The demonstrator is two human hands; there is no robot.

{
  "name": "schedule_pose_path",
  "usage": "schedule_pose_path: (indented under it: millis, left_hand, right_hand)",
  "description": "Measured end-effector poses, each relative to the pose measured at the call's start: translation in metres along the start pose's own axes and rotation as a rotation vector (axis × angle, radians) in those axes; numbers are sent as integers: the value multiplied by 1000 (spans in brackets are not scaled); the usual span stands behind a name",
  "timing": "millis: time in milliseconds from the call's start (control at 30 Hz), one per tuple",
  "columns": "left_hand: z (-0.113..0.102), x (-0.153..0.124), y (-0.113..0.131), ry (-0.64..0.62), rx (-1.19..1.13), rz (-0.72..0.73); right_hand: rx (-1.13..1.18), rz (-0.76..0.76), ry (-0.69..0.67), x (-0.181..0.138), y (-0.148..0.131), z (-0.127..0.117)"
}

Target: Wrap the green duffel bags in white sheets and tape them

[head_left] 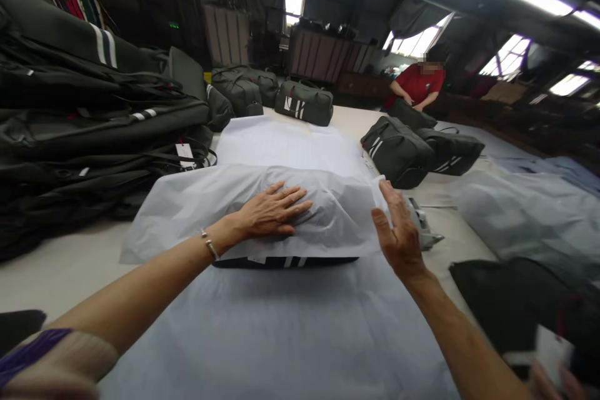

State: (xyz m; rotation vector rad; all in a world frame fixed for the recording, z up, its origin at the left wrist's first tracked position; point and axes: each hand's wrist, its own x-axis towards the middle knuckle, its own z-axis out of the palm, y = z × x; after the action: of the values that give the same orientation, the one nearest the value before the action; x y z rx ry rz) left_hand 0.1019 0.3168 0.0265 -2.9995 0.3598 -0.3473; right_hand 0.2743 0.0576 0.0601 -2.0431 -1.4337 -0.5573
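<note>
A dark bag (285, 261) with white stripes lies in front of me, almost wholly covered by a sheet of white tissue paper (187, 200). My left hand (272, 211) rests flat on top of the paper over the bag, fingers stretched out. My right hand (398, 228) is at the right end of the covered bag, fingers extended and touching the paper's edge there. More white paper (281, 331) is spread under the bag toward me.
A tall stack of dark bags (84, 131) fills the left. Several stuffed dark duffels (304, 102) sit farther back and one (398, 150) on the right. A person in red (419, 84) works at the far right; another stands at upper left. Plastic-wrapped items (529, 212) lie right.
</note>
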Motion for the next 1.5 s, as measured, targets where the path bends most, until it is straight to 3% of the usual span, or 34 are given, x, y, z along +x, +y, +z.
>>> schedule_pose_path:
  millis: [100,167,333,500,567,633,700,800,867,933,1033,1100,1200,1300,1400,1467,1500]
  left_hand:
    - [-9,3,4,-36,33,-21]
    - [-17,8,9,-54,43,-29]
    - [-26,40,35,36,48,43]
    - [-1,62,50,29,88,118]
    - [5,61,50,27,97,113]
    - [6,60,49,23,96,126]
    - [4,62,50,19,74,163]
    - [-1,73,54,30,29,159]
    - [-4,85,58,41,23,113]
    - [-7,96,60,46,36,70]
    - [-11,108,62,76,65,36]
    - [-10,113,64,115,108,79]
    - [0,116,67,109,174,219]
    - [18,117,67,61,190,292]
    - [32,118,63,70,176,298]
    - [37,119,60,79,146,302]
    - [39,120,58,85,128,305]
  right_hand:
    - [-84,-15,-186,-19,22,15]
    - [-135,-67,-242,-32,26,33]
    - [-126,-69,-114,-54,15,57]
    - [72,-108,-20,-71,4,50]
    - [159,-28,128,-76,6,42]
    - [202,151,313,-77,14,35]
    - [220,345,391,-72,24,30]
    - [266,552,257,-57,37,30]
    - [275,593,162,-47,39,33]
    - [246,535,121,-40,36,37]
    - [158,302,46,-39,28,46]
    - [118,168,-4,-43,23,52]
    - [133,93,-67,-55,20,56]
    - [214,46,-148,-85,25,42]
    - [344,89,-264,-159,29,7]
    - [425,293,-399,-234,25,-22]
    - [449,491,-461,-276,19,-37]
